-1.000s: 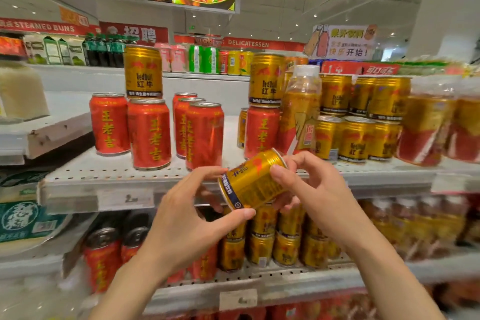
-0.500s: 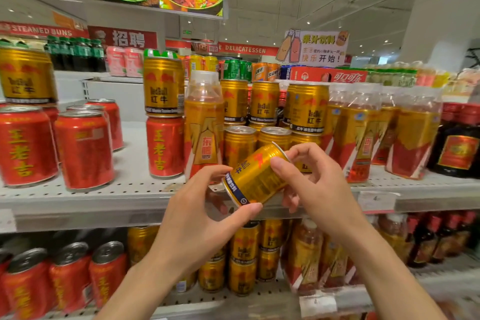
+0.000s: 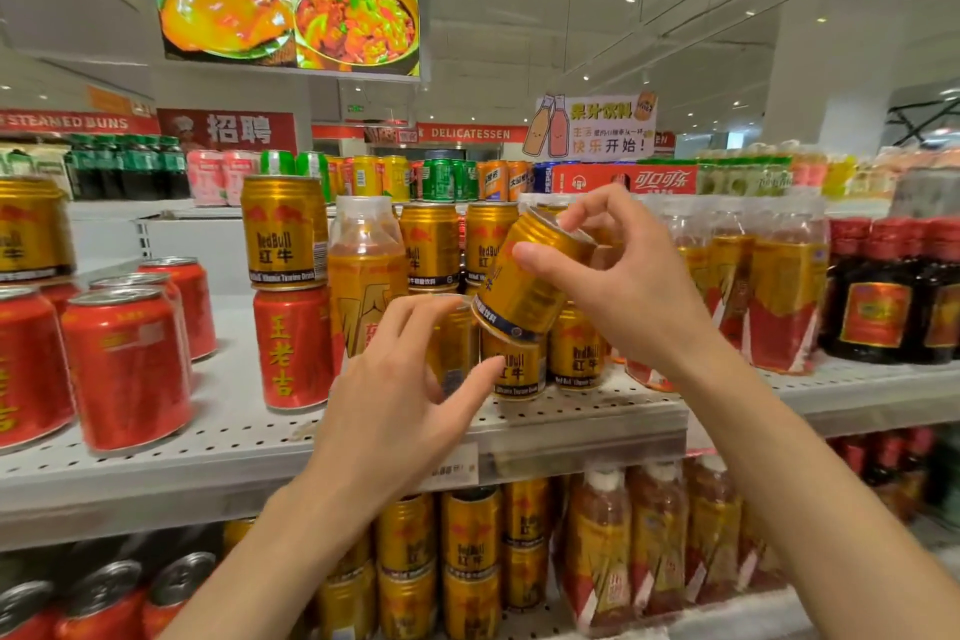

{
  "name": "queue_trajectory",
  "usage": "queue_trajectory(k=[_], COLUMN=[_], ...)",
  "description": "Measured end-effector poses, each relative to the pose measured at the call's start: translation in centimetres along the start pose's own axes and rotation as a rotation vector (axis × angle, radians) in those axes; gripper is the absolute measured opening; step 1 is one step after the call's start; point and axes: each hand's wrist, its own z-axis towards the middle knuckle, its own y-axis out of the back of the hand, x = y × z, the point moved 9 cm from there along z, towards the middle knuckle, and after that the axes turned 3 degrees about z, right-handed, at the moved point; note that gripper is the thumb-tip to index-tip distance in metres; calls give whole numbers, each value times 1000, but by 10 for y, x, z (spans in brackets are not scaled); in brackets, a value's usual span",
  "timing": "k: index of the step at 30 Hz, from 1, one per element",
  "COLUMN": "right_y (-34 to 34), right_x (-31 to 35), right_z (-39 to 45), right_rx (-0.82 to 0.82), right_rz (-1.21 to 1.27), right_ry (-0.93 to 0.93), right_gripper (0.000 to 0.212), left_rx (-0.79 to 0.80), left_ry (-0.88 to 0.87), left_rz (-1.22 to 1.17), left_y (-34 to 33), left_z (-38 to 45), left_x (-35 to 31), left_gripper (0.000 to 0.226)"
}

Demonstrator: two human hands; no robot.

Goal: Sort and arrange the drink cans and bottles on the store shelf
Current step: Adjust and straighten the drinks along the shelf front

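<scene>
My right hand (image 3: 618,286) grips a gold Red Bull can (image 3: 530,281), tilted, with thumb on its side and fingers at its top rim. The can hangs just above a row of gold cans (image 3: 517,369) standing on the white perforated shelf (image 3: 249,437). My left hand (image 3: 400,390) is just below and left of the held can, fingers spread and relaxed, holding nothing. A gold can (image 3: 283,231) sits stacked on a red can (image 3: 291,348). A gold drink bottle (image 3: 363,276) stands between them and the gold cans.
Red cans (image 3: 124,369) fill the shelf's left part. Wrapped gold-and-red bottles (image 3: 769,286) and dark bottles (image 3: 893,291) stand at the right. The lower shelf holds more gold cans (image 3: 467,556), bottles and red cans. Mixed drinks line the far shelf behind.
My right hand has lifted the gold can up and toward the shelf's gold cans. My left hand has let go of it. The view has shifted right and closer.
</scene>
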Motion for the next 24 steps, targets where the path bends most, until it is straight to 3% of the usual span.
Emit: queue_trajectory(k=[13,24], right_y=[-27,-36], right_x=[7,-3], right_z=[44,33], right_rx=[54,71], right_rz=[-462,-578], right_ry=[158,227], right_gripper=[42,55], left_rx=[47,44], left_ry=[-7,-12], left_rz=[171,168], left_y=[-13,-14], left_z=[2,1], left_x=[19,20], left_gripper=[56,56])
